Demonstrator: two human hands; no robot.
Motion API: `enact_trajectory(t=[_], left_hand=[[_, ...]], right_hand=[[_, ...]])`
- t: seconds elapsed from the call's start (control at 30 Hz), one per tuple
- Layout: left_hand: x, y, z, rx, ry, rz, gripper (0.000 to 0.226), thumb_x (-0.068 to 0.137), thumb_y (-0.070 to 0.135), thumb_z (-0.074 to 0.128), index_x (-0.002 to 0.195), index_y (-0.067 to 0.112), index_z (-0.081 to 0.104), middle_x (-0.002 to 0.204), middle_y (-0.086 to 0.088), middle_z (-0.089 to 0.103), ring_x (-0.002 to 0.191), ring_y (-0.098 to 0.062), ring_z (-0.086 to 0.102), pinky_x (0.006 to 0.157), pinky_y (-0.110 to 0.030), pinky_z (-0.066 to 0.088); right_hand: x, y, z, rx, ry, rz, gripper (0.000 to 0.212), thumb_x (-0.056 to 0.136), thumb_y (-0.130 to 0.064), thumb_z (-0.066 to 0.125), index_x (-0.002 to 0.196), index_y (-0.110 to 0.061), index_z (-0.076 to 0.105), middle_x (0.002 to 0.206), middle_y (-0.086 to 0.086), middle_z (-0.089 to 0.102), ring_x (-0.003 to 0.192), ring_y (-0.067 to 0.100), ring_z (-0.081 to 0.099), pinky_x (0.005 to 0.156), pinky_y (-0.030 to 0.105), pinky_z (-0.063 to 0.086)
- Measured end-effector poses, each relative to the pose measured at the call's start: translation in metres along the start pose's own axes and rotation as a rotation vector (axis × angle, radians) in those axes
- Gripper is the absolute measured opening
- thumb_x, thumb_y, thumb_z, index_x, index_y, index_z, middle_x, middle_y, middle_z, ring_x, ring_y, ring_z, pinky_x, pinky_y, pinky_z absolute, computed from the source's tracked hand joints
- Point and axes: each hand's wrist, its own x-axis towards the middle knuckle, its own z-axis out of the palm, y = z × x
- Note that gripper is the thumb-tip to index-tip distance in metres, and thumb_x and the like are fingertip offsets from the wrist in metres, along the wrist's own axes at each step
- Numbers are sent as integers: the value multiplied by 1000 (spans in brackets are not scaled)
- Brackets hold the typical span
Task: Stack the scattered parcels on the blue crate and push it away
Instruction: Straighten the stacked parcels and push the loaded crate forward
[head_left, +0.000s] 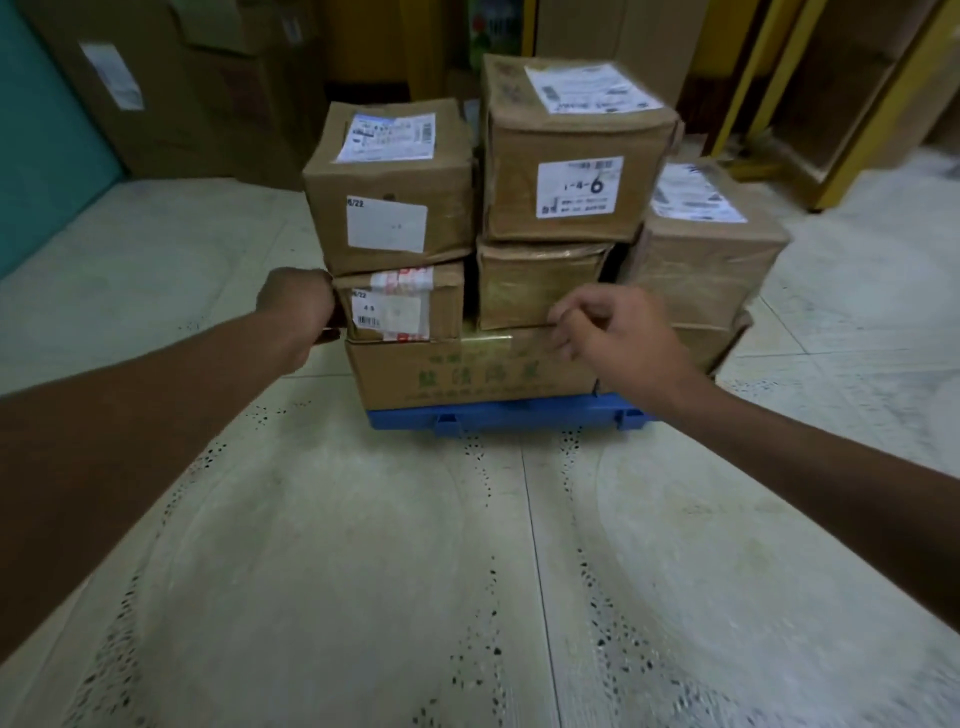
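Cardboard parcels were stacked on the blue crate (506, 413), which stood low on the pale tiled floor (415, 571) in front of you. Only the near edge of the crate showed, a flat plastic rim with two small clips. On it lay a wide base box (457, 371) with green printed characters on its near face. Above it, on the left, sat a small box (402, 304) with red-and-white tape and a barcode label, and on that a bigger box (389, 187) with a blank white sticker and a shipping label on top. In the middle a taped box (535, 283) carried the tallest box (571, 150), whose label read "1-4-6". On the right another box (701, 244) stood with a label on its top. All of them were brown, dented and wrapped in clear tape.

Your left hand (298, 306) was pressed against the left side of the small box, curled closed at its edge. Your right hand (618, 335) was loosely curled, with fingertips (563, 314) touching the upper edge of the base box; I cannot tell whether it gripped anything. Large cartons (171, 88) stood behind, and yellow shelf frames (857, 130) at the right.
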Motion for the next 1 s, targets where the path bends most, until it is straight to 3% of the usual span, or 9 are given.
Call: enact_trajectory(t=[0.1,0.23,0.33,0.43,0.5,0.6,0.7,0.83,1.0], left_hand=[[-23,-23,-2,297,1,-81,28,92,15,46,99,-5,65,84,-20,67,64,-27,62,51,-27,54],[-83,-36,11,596,-377,-274,29,94,17,40,85,-2,59,72,-18,62,60,-26,61,54,-29,50],[-123,-20,35,446,-550,-137,26,95,10,40,73,6,54,67,-12,61,58,-22,60,59,-27,53],[-142,5,57,88,-314,218,29,92,1,44,105,9,68,109,-11,68,96,-22,65,89,-36,55],[-150,18,62,-69,-185,303,40,93,0,42,127,11,60,121,-4,65,96,-14,63,78,-19,54],[-155,19,62,-101,-129,341,49,92,-3,39,136,13,53,124,2,61,93,-1,58,59,3,40],[-160,15,66,-72,-123,346,53,93,-3,39,143,14,45,136,3,54,121,-9,51,88,-10,38],[-158,15,75,-6,-155,412,46,89,-5,39,113,29,60,92,22,52,99,-6,50,73,-14,42],[-157,22,86,53,-76,404,40,85,-3,42,71,35,42,73,18,47,70,-4,49,69,-26,49]], right_hand=[[-16,6,0,1,119,78,16,92,-17,56,100,-17,70,85,-3,72,81,13,68,74,28,55],[-25,-5,2,4,219,184,34,94,-16,53,127,-10,58,106,-2,68,90,9,61,72,11,45],[-29,-23,0,17,229,229,43,94,-13,51,137,-6,49,108,-4,61,96,4,53,70,-2,37],[-31,-36,-2,30,216,257,39,95,-11,49,132,1,50,120,8,64,104,21,60,87,31,49],[-32,-40,-3,56,198,290,34,95,-10,48,125,6,50,124,21,61,113,33,58,96,45,45],[-30,-40,-5,80,160,290,37,95,-10,48,129,2,49,127,15,61,111,27,59,94,35,47],[-25,-37,-5,120,144,289,46,95,-14,49,139,-4,43,134,7,56,120,20,54,91,26,41],[-19,-33,-4,174,136,312,50,96,-18,50,144,-8,38,135,2,54,127,19,50,93,25,41],[-19,-31,2,254,174,306,52,93,-15,53,143,-8,41,133,3,56,120,12,52,95,24,43]])
